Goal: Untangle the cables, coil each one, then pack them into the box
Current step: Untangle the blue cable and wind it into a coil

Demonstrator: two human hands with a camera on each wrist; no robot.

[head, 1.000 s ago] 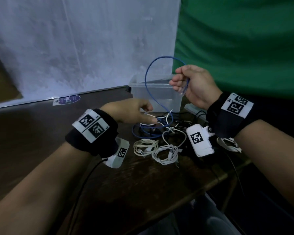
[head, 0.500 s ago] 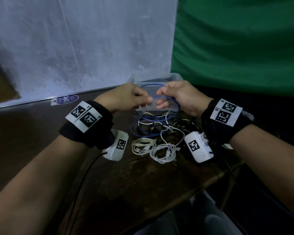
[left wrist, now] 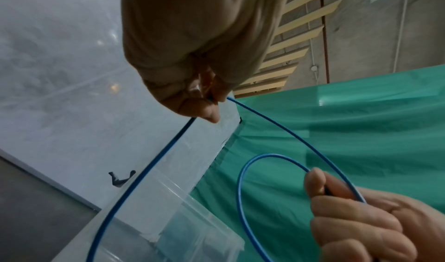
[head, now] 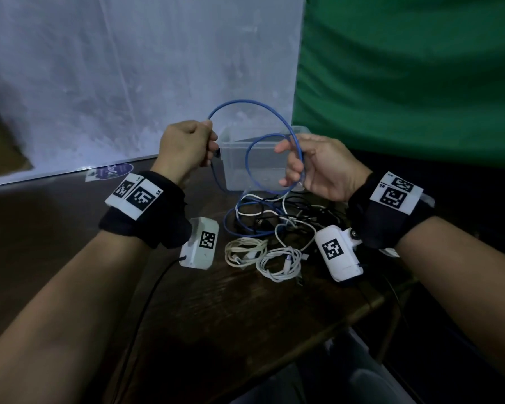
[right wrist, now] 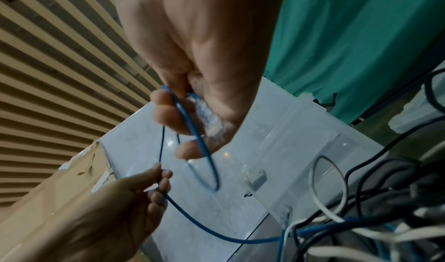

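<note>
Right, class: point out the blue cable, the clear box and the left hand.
blue cable (head: 247, 102): head view, top of the raised loop.
clear box (head: 267, 176): head view, front wall.
left hand (head: 184, 148): head view, back of the hand.

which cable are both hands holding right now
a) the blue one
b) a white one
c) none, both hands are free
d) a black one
a: the left hand and right hand each grip the blue cable, which arcs between them above the box.
</note>
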